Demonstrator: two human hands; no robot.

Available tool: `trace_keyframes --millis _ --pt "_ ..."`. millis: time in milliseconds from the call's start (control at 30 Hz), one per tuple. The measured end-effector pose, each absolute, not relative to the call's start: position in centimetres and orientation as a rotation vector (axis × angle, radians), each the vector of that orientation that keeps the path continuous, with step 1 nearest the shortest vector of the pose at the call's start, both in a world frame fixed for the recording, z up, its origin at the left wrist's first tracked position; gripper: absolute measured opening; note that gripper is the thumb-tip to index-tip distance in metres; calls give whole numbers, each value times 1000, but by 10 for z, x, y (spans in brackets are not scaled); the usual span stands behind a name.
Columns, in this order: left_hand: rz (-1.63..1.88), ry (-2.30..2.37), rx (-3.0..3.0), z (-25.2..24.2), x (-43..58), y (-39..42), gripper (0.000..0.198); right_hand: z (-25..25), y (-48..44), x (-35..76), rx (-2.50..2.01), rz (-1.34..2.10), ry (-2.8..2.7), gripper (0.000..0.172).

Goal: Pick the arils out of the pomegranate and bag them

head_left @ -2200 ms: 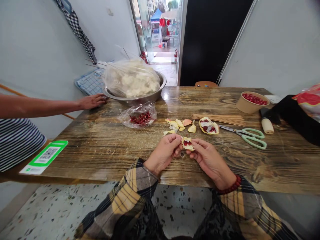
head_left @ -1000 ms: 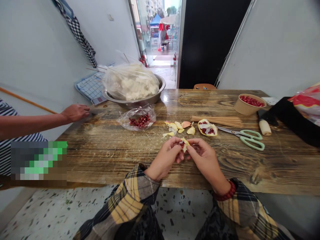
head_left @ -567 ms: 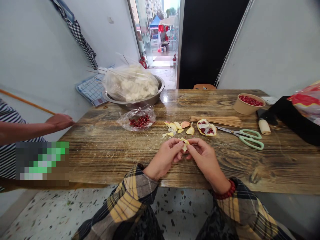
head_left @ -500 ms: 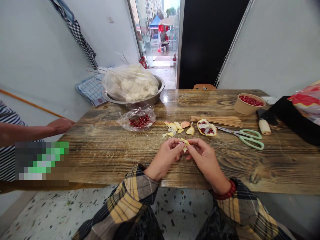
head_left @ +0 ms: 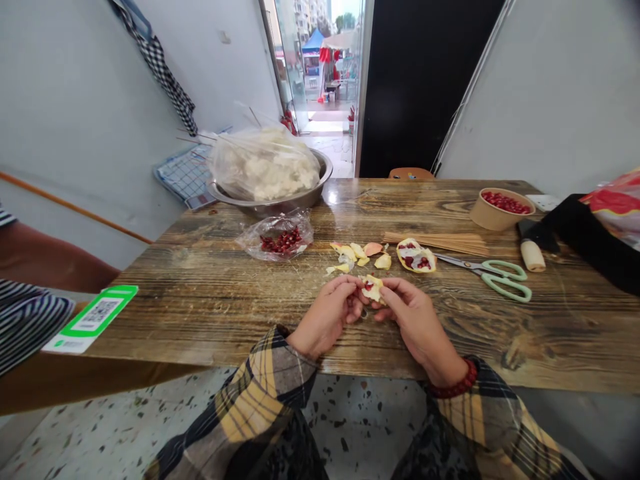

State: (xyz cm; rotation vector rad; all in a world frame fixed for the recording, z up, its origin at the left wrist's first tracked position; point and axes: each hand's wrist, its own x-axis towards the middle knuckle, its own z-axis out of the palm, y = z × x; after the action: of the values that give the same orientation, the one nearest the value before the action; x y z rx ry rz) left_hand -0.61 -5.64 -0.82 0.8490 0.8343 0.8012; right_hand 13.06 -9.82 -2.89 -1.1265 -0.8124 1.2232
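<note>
Between my hands, just above the table, is a small pomegranate piece (head_left: 373, 289) with yellowish rind and a few red seeds. My right hand (head_left: 411, 315) grips it from the right with thumb and fingers. My left hand (head_left: 334, 308) is closed at its left edge, thumb and fingertips pinching by the seeds; whatever is inside the fingertips is hidden. Just beyond lie several peel scraps (head_left: 357, 253) and a larger pomegranate chunk (head_left: 417, 257) with red seeds and white membrane. Green-handled scissors (head_left: 505, 280) lie to its right, blades pointing at the chunk.
A clear bag of red seeds (head_left: 280, 241) lies left, before a steel basin (head_left: 300, 201) holding a bagged pale mass. Thin wooden sticks (head_left: 437, 241), a paper bowl of seeds (head_left: 493, 215) and a wooden-handled tool (head_left: 532, 256) lie right. Another person's arm (head_left: 65, 257) is at far left.
The pomegranate piece has turned so its seeds show, and my left fingers have shifted to its left edge. At far left the other person's arm has drawn back, and a green-and-white code card shows clearly.
</note>
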Motion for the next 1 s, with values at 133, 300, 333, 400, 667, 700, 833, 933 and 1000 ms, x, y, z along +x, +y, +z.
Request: trace_keyframes --millis 133,300,333,400,667,700,833,933,1000 --pt "780 845 921 -7 -7 -56 27 -30 -98 132 -1119 1232 -787 28" --pt "755 910 993 -2 -5 -60 31 -29 -99 130 -1177 1154 -920 26" --pt "750 909 993 -1 -5 -60 30 -29 -99 130 -1184 1151 -931 27" --pt "743 902 985 -2 -5 -60 28 -30 -99 130 -1189 1152 -932 28" --pt "768 856 865 -6 -5 -57 12 -30 -99 130 -1147 1224 -828 28" --pt "759 838 843 -6 -5 -57 13 -28 -99 130 -1141 1241 -797 29" --pt "729 819 816 -6 -6 -57 24 -25 -99 129 -1146 1258 -765 31" --pt "713 821 837 -6 -8 -58 32 -27 -99 129 -1154 1238 -811 30" --pt "693 825 849 -6 -9 -58 35 -28 -99 129 -1157 1217 -849 28"
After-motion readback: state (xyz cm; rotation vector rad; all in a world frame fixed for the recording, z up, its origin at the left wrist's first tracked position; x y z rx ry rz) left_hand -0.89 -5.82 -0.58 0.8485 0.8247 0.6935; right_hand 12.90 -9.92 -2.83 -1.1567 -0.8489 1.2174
